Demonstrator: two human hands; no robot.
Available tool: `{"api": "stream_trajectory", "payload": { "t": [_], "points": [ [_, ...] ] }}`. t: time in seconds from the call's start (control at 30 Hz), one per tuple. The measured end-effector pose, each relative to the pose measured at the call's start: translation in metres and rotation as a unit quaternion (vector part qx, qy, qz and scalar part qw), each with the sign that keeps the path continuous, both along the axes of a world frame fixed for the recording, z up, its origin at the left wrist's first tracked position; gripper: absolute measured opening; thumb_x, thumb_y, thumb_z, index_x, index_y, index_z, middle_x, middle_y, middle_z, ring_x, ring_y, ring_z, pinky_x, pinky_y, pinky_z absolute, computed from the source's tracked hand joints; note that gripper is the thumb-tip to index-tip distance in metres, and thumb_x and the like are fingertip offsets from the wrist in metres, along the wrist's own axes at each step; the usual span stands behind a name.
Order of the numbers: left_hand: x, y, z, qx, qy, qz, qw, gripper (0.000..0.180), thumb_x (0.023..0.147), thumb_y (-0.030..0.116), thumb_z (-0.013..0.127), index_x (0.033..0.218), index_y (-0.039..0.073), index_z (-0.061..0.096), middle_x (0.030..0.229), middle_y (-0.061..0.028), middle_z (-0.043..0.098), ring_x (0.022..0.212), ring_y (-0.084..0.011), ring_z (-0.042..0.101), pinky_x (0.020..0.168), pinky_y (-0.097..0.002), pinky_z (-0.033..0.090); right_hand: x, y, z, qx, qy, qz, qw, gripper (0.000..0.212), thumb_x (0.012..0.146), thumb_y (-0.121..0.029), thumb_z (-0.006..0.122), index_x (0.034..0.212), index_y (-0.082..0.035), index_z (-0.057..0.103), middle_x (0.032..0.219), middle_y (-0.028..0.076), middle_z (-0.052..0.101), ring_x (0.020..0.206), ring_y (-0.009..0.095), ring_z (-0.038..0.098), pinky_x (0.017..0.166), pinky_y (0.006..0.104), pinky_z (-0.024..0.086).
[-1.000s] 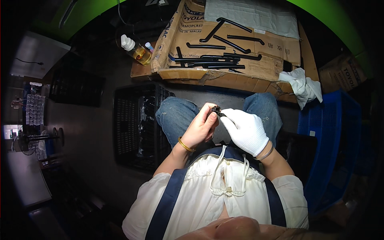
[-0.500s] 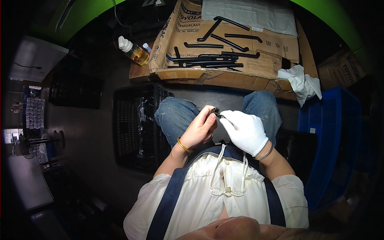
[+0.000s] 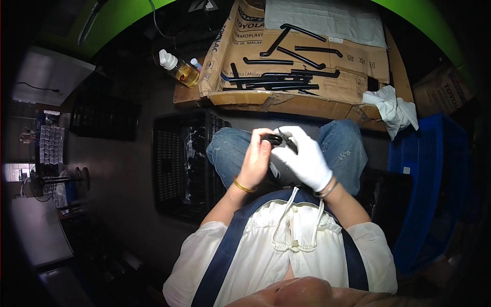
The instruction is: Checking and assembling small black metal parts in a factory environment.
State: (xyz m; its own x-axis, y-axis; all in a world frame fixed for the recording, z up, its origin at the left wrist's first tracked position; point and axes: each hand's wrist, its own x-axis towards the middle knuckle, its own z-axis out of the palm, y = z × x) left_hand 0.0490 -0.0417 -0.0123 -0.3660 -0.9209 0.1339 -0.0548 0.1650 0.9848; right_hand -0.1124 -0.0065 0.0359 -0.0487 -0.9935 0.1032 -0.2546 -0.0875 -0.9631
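My bare left hand [image 3: 255,162], with a gold bangle at the wrist, is closed around a glossy black part [image 3: 272,138] above my lap. Its rounded end faces up, and my fingers cover the rest. Close against it, my right hand [image 3: 308,162] in a white knit glove is closed on a thin dark piece [image 3: 289,143]. Whether that piece is a tool or belongs to the black part, I cannot tell. Beyond my knees, several black bent tubes [image 3: 268,62] lie in a cut-down cardboard box [image 3: 240,99], some in a pile near its front edge.
A spray bottle of yellow liquid [image 3: 185,75] stands left of the cardboard. A white cloth [image 3: 391,110] hangs over its right corner. On the floor are a black crate [image 3: 169,166] at my left and a blue crate [image 3: 420,189] at my right. A fan [image 3: 82,178] is farther left.
My hands have shifted slightly and the black part now shows its rounded end more. My right hand has turned, and the dark piece shows more plainly between its fingers. The whole view has moved a little.
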Motion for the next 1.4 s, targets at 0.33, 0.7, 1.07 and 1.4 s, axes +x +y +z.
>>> {"api": "stream_trajectory", "payload": {
  "t": [0.33, 0.7, 1.07, 1.4],
  "points": [
    [0.012, 0.017, -0.03, 0.161, 0.247, -0.054, 0.954, 0.038, 0.092, 0.037, 0.056, 0.102, 0.001, 0.058, 0.088, -0.0038, 0.057, 0.078, -0.0113, 0.049, 0.073, -0.0246, 0.039, 0.01, 0.011, 0.016, 0.075, -0.034, 0.01, 0.997, 0.015, 0.094, -0.013, 0.055, 0.102, -0.001, 0.061, 0.089, 0.015, 0.066, 0.076, 0.029, 0.068, 0.068, 0.0347, 0.053],
    [0.015, 0.0, -0.024, -0.11, 0.148, -0.007, 0.983, 0.043, 0.09, 0.043, 0.057, 0.074, 0.004, 0.048, 0.074, -0.0071, 0.054, 0.072, -0.0188, 0.048, 0.07, -0.0323, 0.039, 0.02, 0.022, 0.016, -0.06, 0.166, 0.081, 0.981, 0.013, 0.092, -0.015, 0.057, 0.099, -0.005, 0.062, 0.082, 0.014, 0.065, 0.066, 0.032, 0.066, 0.057, 0.0395, 0.053],
    [0.015, 0.0, -0.02, -0.123, 0.12, 0.003, 0.985, 0.048, 0.09, 0.048, 0.058, 0.071, 0.004, 0.048, 0.072, -0.0072, 0.052, 0.069, -0.0198, 0.048, 0.068, -0.0324, 0.039, 0.018, 0.022, 0.019, -0.067, 0.179, 0.09, 0.977, 0.01, 0.092, -0.016, 0.057, 0.095, -0.007, 0.06, 0.078, 0.013, 0.063, 0.064, 0.032, 0.065, 0.055, 0.0391, 0.052],
    [0.022, -0.004, -0.02, -0.135, 0.158, -0.007, 0.978, 0.048, 0.095, 0.047, 0.051, 0.075, 0.004, 0.049, 0.071, -0.008, 0.052, 0.067, -0.0191, 0.046, 0.064, -0.032, 0.039, 0.005, 0.02, 0.018, 0.033, 0.048, -0.021, 0.998, 0.012, 0.095, -0.012, 0.057, 0.099, -0.002, 0.063, 0.084, 0.017, 0.068, 0.074, 0.032, 0.069, 0.064, 0.0351, 0.053]
  ]
}}
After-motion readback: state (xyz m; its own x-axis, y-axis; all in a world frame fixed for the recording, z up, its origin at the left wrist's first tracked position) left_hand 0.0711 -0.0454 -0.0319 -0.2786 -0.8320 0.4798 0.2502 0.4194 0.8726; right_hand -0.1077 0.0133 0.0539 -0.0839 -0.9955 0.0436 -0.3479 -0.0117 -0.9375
